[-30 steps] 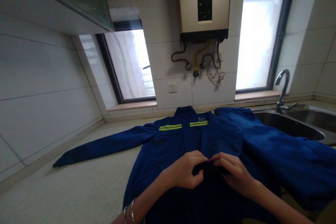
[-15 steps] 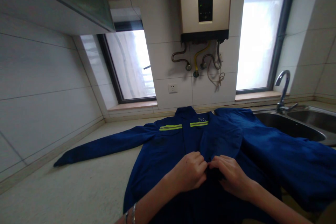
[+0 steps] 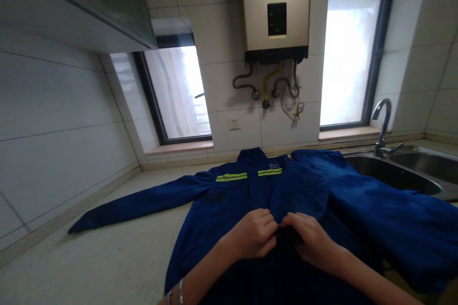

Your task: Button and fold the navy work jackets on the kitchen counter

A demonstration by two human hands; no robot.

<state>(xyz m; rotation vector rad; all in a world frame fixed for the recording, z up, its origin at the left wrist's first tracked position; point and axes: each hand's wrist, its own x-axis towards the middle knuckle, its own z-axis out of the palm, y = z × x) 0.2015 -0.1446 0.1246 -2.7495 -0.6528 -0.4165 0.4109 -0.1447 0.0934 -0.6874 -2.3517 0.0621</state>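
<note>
The pale worktop (image 3: 118, 257) carries a blue jacket (image 3: 218, 209), spread front-up, its long axis running from the wall toward the wearer of the camera, collar end farthest away. Blue cloth (image 3: 386, 219) lies along its right side, near the sink (image 3: 397, 171). One sleeve (image 3: 136, 206) stretches out left, its cuff end angled slightly nearer. Over the jacket's front opening, the left hand (image 3: 250, 234) and right hand (image 3: 313, 240) nearly meet, fingers of both pinching the fabric there. The collar (image 3: 251, 155) points at the wall; yellow-green stripes (image 3: 232, 177) cross the chest.
</note>
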